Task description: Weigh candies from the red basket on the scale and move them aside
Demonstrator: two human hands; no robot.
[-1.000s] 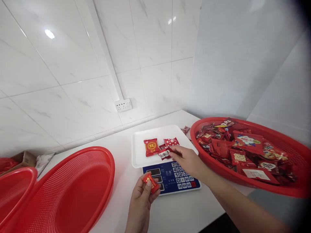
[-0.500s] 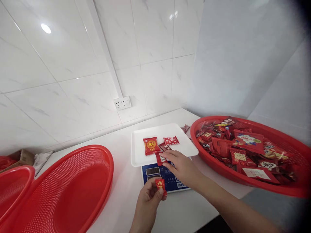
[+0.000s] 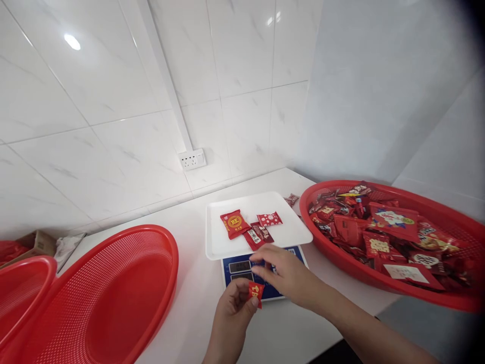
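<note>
Between thumb and fingers, my left hand [image 3: 235, 312] pinches a small red snack packet [image 3: 256, 293] with yellow lettering, in front of the scale. My right hand [image 3: 279, 270] hovers over the blue panel of the digital scale [image 3: 237, 266], fingers apart and holding nothing I can see. On the scale's white tray [image 3: 220, 245] lie a larger red packet [image 3: 234, 224] with a gold emblem, a polka-dot packet [image 3: 270, 219] and dark red packets [image 3: 265, 232] overlapping near the tray's front edge. My right hand partly covers the panel.
A red basket [image 3: 308, 199] heaped with packaged snacks stands on the right. At left is another red basket [image 3: 172, 247], with a further red basket [image 3: 49, 265] beside it. Behind them sits a cardboard box [image 3: 40, 242]. A wall socket [image 3: 192, 160] is at the back.
My right hand has let go of a dark red packet on the tray and drawn back toward the panel. The gold-emblem packet has turned slightly. My left hand still holds its packet.
</note>
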